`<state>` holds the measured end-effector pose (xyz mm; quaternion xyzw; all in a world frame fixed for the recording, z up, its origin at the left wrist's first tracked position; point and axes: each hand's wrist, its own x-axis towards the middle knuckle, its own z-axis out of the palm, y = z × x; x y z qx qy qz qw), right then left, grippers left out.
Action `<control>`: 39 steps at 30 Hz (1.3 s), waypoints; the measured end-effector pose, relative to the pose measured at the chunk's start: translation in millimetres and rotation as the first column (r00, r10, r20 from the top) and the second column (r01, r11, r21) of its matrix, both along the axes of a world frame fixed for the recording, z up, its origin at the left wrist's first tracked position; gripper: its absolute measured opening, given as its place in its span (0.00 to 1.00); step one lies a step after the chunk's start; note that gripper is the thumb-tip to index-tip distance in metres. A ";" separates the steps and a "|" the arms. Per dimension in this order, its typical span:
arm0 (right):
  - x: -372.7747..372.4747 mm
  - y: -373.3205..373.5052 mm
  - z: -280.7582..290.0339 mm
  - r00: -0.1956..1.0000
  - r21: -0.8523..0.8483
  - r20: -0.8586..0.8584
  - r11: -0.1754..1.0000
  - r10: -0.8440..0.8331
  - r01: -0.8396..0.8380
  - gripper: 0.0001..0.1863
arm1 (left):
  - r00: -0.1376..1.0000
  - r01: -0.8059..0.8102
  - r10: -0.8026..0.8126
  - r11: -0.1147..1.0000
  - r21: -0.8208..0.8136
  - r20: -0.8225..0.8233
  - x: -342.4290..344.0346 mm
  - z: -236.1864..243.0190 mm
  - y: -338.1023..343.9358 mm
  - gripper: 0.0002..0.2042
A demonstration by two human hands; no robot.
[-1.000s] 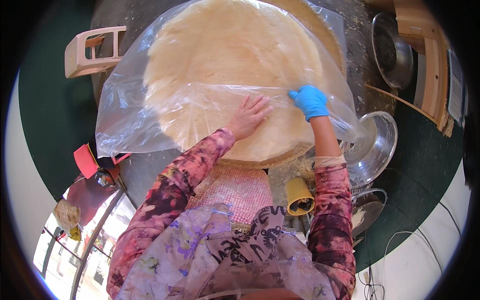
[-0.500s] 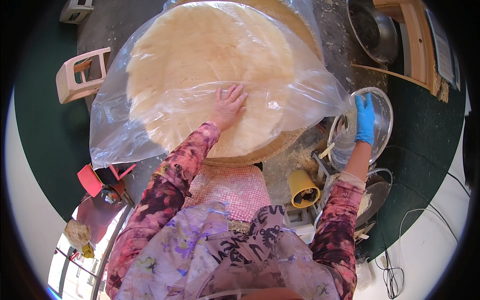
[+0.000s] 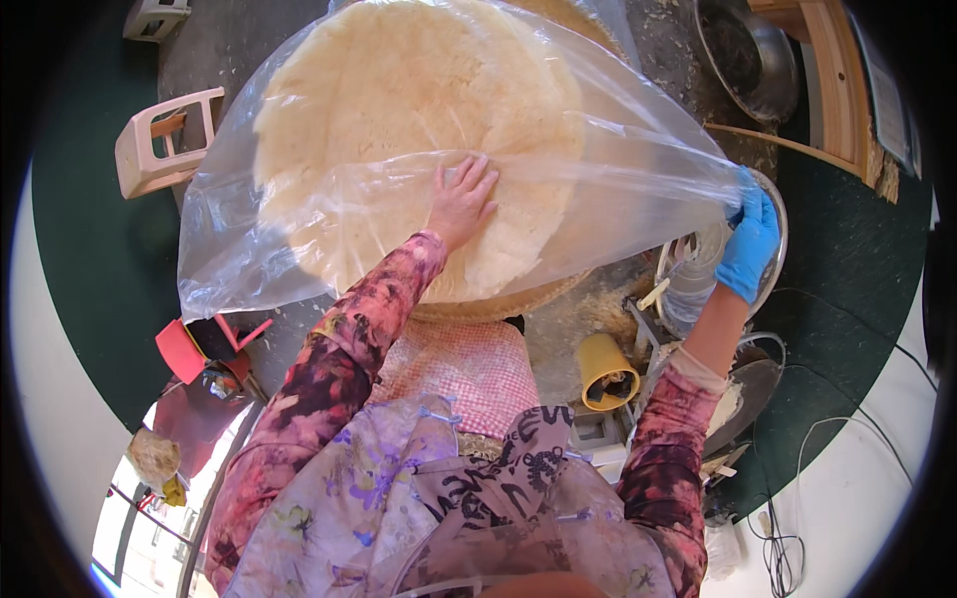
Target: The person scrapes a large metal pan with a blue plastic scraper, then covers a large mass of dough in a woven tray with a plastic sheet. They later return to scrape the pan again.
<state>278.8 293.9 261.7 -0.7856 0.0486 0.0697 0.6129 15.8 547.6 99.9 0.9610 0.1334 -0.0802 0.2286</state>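
A clear plastic sheet (image 3: 648, 174) lies over a large, thin, pale-yellow round that looks like a flatbread (image 3: 419, 80), resting on a wider brownish round. My bare left hand (image 3: 464, 204) lies on the plastic near the middle of the round, fingers stretched out. At the right, my right hand (image 3: 750, 249) wears a blue glove and is closed on the gathered edge of the plastic sheet, pulling it into taut folds. That hand is above a metal basin (image 3: 781, 234), whose inside shows pale wet residue. A light-handled tool (image 3: 654, 295) leans at the basin's near-left rim.
A yellow bucket (image 3: 601, 364) with dark things in it lies tilted near my right forearm. Pink stools (image 3: 130, 149) (image 3: 179, 351) stand at the left. Another metal basin (image 3: 773, 75) and a wooden frame (image 3: 837, 90) are at the far right. Cables (image 3: 783, 548) trail at the lower right.
My right hand has moved right and slightly nearer, drawing the plastic edge with it and stretching the sheet. My left hand stays on the round, shifted slightly.
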 end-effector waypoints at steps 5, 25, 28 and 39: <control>-65.4 77.0 69.7 0.981 0.042 -0.026 0.980 0.195 -0.193 0.13 | 0.999 -0.028 0.029 1.000 -0.009 0.023 -0.2 -4.8 -1.8 0.23; -255.5 346.9 -138.2 0.405 0.233 -0.273 0.468 0.873 -0.852 0.14 | 0.985 -0.172 0.167 0.976 -0.133 -0.053 -43.1 -12.6 -19.3 0.23; -252.6 345.2 -164.7 0.338 0.256 -0.340 0.432 0.878 -0.865 0.16 | 0.982 -0.186 0.179 0.965 -0.183 -0.058 -45.1 -11.1 -20.4 0.22; -248.6 333.4 -180.7 0.216 0.251 -0.407 0.335 0.888 -0.908 0.22 | 0.985 -0.155 0.156 0.988 -0.015 0.077 -191.8 90.3 74.9 0.27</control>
